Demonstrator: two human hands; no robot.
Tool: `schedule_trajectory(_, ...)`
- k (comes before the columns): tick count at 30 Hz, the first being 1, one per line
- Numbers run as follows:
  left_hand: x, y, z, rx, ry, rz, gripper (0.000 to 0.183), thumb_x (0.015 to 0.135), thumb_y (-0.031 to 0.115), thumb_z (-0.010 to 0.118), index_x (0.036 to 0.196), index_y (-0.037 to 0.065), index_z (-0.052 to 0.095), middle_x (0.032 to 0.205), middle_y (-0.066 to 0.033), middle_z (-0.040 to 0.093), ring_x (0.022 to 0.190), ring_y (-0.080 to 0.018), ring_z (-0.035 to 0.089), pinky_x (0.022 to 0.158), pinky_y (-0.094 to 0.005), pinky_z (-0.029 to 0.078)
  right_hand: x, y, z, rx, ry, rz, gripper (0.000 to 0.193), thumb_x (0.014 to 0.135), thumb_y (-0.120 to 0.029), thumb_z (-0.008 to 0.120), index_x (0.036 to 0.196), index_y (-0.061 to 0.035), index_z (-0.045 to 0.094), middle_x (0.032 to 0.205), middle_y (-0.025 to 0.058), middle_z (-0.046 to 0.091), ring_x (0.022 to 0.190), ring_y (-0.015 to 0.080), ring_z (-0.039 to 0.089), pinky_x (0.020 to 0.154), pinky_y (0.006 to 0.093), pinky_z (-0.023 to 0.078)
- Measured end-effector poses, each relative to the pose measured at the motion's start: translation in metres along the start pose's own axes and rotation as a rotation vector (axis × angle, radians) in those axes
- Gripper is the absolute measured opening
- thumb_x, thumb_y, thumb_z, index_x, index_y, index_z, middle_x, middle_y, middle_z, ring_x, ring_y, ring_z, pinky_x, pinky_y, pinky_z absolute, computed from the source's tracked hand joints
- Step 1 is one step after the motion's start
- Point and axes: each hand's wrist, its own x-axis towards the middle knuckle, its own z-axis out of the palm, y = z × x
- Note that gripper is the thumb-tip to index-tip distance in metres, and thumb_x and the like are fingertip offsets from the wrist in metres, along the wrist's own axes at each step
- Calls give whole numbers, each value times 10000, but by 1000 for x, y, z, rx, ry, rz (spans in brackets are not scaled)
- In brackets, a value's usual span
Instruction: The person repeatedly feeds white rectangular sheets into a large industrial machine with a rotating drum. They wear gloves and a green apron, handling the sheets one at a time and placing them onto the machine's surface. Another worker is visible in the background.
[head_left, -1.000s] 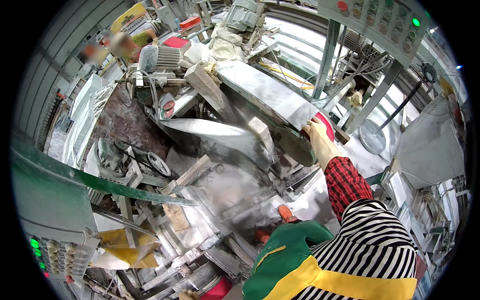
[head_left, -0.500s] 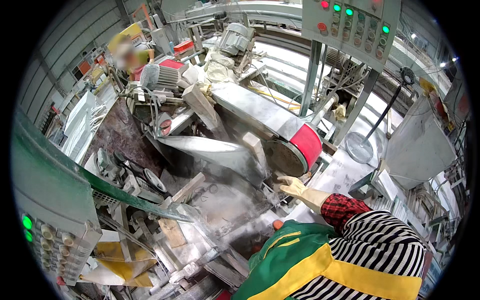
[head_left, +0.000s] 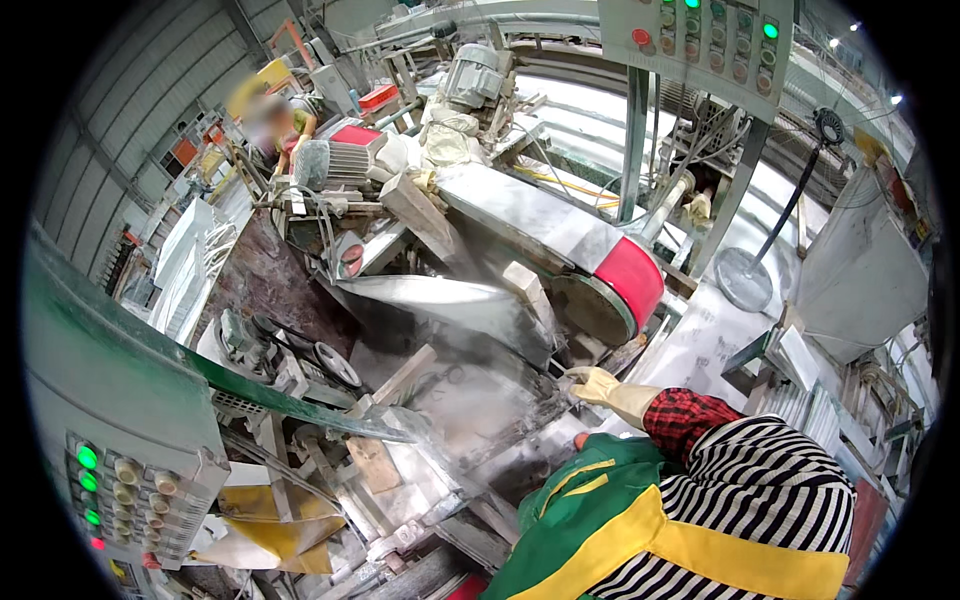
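Observation:
My right hand (head_left: pixel 597 387), in a cream rubber glove with a red-and-black checked cuff, reaches left over the dusty machine bed (head_left: pixel 455 405). Its fingers look partly bent and apart, with nothing visible between them. Just above it is the rounded end of a long white machine guard with a red end cover (head_left: pixel 632 285). A pale, dusty curved sheet (head_left: pixel 445 305) slants down beside a wooden block (head_left: pixel 530 290), close to the fingertips. Whether the fingers touch the bed's edge I cannot tell. My left hand is out of view.
Control boxes with lit buttons stand at the lower left (head_left: pixel 125 490) and upper right (head_left: pixel 700 45). A pulley wheel (head_left: pixel 337 364) sits left of the bed. Behind are motors (head_left: pixel 472 75) and another person (head_left: pixel 290 128). At right stands a pole on a round base (head_left: pixel 743 280).
The view has shifted, so the machinery appears farther right. My right hand remains beside the red-ended guard, its fingers now more bent and nearer the curved sheet's lower end.

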Motion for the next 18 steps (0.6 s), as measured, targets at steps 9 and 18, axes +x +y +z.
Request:
schedule_trajectory(9,-52,16,-9,-470,-81,-59,644,821,53,713,1410,24,453,1326,-170,558,1205,-278,558,1064,-395,424,-32,-39,25,57,-285,-121,521,835,-337,621,1307,-116,596,1196,186,663,1123,333,622,961,401,484)
schedule_trajectory(18,-105,300,-16,-770,-597,559,736,787,129,791,1399,-61,429,1429,-231,440,1355,-336,399,1156,-420,273,-81,-177,33,682,-605,-181,683,830,-192,702,1434,-35,425,1104,132,633,997,176,594,832,337,501)
